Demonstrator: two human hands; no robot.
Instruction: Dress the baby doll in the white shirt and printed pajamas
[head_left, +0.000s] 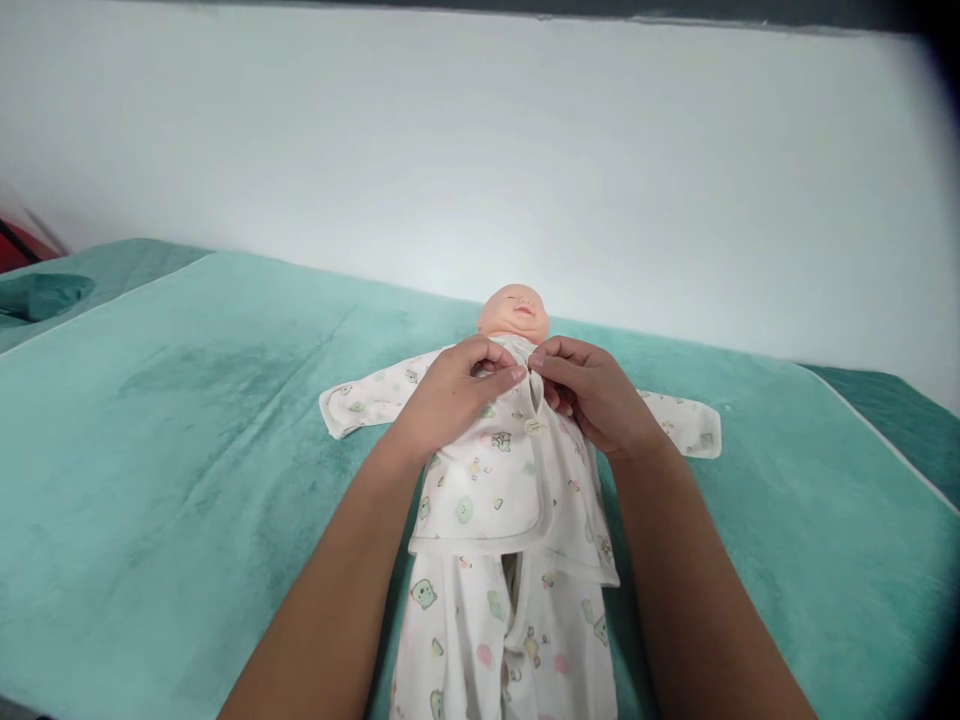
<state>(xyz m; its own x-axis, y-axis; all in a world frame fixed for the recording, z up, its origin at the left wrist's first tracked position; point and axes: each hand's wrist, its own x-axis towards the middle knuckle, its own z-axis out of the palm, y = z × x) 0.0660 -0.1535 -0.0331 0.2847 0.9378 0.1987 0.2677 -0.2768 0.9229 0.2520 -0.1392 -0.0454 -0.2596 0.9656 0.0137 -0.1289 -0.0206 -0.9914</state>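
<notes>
A baby doll (514,310) lies on its back on a teal mat, head toward the wall. It wears a white printed jacket (487,480) and matching trousers (480,640), sleeves spread to both sides. My left hand (454,395) and my right hand (592,395) meet at the doll's chest just below the chin. Both pinch the jacket's front edges together at the collar, fingers curled. A small button shows on the jacket front just below the fingers.
The teal mat (187,430) covers a wide padded surface against a white wall (480,150). A second teal pad (45,295) lies at far left, with a red object (22,240) behind it. A darker teal strip (900,410) runs along the right edge.
</notes>
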